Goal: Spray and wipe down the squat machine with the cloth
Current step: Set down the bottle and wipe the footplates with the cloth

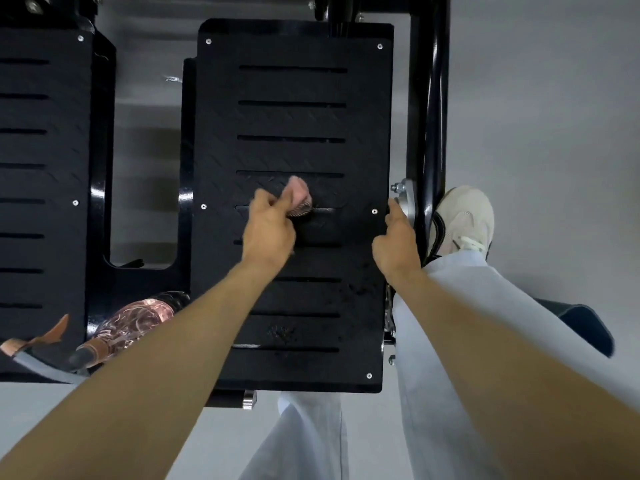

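Your left hand [268, 230] grips the bunched pink cloth [297, 197], pressed mid-way up the right footplate [294, 119]. Your right hand [394, 240] rests loose at the plate's edge, index out, holding nothing. Wiping looks part done: spray droplets [284, 332] sit unwiped lower down, and the left footplate [41, 150] is probably pending. Count: two footplates, one cloth, one spray bottle [135, 322].

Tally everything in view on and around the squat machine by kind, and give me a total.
Black foot plates: 2
Pink cloth: 1
Spray bottle: 1
Hands: 2, left hand and right hand
Shoe: 1
Total: 7
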